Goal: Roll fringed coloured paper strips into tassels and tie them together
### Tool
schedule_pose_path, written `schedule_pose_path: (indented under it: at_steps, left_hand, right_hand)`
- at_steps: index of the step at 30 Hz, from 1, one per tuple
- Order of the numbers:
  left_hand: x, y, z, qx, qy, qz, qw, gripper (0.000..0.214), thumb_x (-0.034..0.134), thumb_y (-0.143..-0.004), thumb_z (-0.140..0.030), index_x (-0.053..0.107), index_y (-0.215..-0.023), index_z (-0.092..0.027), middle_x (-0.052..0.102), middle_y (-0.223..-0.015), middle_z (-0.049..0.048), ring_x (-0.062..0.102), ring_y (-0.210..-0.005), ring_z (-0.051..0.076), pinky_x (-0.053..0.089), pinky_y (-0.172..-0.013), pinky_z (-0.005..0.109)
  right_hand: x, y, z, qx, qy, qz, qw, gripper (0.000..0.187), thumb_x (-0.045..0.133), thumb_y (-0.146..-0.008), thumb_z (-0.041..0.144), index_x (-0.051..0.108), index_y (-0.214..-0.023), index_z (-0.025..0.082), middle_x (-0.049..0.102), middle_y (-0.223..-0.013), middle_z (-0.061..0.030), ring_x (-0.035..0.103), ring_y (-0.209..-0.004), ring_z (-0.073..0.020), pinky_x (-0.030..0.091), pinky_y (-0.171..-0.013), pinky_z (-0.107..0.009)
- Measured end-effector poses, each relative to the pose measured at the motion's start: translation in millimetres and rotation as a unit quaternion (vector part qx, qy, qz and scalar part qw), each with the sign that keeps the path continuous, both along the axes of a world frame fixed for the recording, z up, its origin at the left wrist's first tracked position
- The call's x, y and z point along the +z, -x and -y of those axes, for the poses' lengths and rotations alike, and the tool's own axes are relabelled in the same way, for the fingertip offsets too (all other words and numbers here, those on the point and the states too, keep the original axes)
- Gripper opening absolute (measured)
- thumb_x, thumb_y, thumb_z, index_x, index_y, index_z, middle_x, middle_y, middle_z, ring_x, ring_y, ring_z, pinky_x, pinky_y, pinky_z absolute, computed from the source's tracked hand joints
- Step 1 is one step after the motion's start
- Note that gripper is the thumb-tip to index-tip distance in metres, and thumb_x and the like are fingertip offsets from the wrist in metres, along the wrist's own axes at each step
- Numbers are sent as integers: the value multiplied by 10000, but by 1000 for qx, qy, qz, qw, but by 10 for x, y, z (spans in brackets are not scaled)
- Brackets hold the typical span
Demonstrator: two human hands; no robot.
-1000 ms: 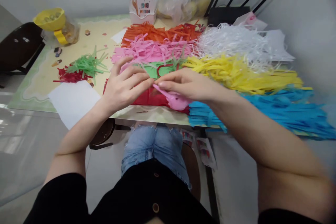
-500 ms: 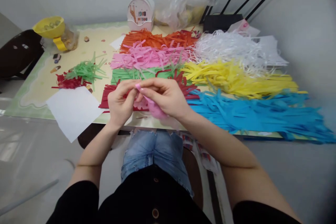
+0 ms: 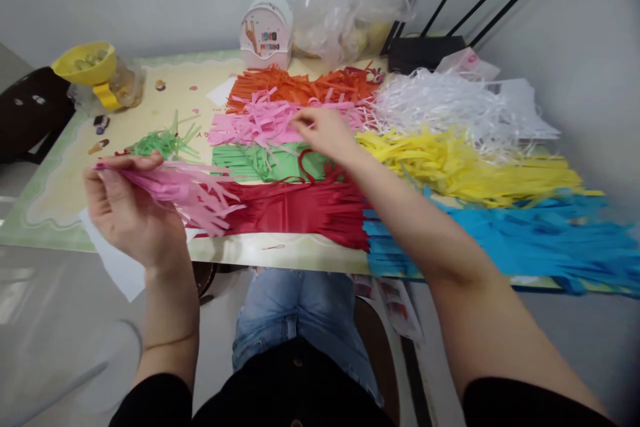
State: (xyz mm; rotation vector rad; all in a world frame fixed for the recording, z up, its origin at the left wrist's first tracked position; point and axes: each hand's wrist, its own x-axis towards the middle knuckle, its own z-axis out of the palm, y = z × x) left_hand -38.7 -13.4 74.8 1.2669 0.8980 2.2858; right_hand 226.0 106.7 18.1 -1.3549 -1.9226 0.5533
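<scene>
At the left, my left hand (image 3: 131, 217) pinches the narrow end of a pink paper tassel (image 3: 183, 192). Its loose fringe hangs out to the right over red fringed paper (image 3: 295, 203). My right hand (image 3: 327, 135) reaches to the back, above pink fringed paper (image 3: 235, 123). Its fingers are pinched together; whether a thin strip is between them is too small to tell. Green fringed paper (image 3: 280, 161) lies just in front of that hand.
Orange (image 3: 300, 87), white (image 3: 430, 103), yellow (image 3: 480, 167) and blue (image 3: 540, 233) fringe piles cover the table's right side. Green tassels (image 3: 167, 143) and white paper (image 3: 120, 267) sit left, the paper overhanging the edge. A white-pink container (image 3: 267, 33) and yellow-topped jar (image 3: 87, 67) stand behind.
My hands have come apart from over the red paper. My left hand has carried the pink tassel leftward; my right hand has let go of it and moved back to the pink pile.
</scene>
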Motion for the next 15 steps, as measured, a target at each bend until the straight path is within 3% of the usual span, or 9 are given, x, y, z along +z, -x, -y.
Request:
schedule_pose_path:
  at_steps: [3, 7, 10, 15]
  left_hand:
    - [125, -13, -128, -39, 41, -43, 997, 197, 722, -978, -386, 744, -868, -224, 640, -678, -48, 623, -654, 68, 596, -915, 342]
    - [-1, -316, -437, -139, 100, -102, 980, 273, 762, -935, -493, 763, -873, -228, 620, -637, -31, 595, -587, 86, 589, -740, 272]
    - [-170, -538, -696, -179, 125, -114, 969, 310, 731, -950, -525, 770, -909, -220, 626, -657, -18, 599, -610, 95, 566, -723, 250]
    - [-453, -578, -900, -139, 157, -92, 973, 280, 702, -980, -471, 770, -950, -202, 624, -686, -16, 605, -662, 97, 530, -740, 226]
  right_hand:
    - [-48, -623, -592, -125, -21, 23, 992, 235, 596, -937, 215, 798, -1024, 134, 817, -1081, -136, 737, -1027, -263, 525, -995, -374]
    - [-82, -1213, -964, -202, -56, 73, 975, 251, 612, -958, 269, 797, -1019, 110, 820, -1070, -157, 748, -1065, -285, 512, -1039, -388]
    - [-73, -1203, -1227, -165, -25, 125, 978, 258, 596, -936, 179, 803, -1062, 90, 812, -1117, -176, 732, -1144, -311, 490, -1106, -420]
    - [-104, -681, -1966, -122, 82, 168, 975, 397, 498, -943, 47, 761, -1241, 42, 720, -1366, -219, 654, -1317, -296, 436, -1181, -403]
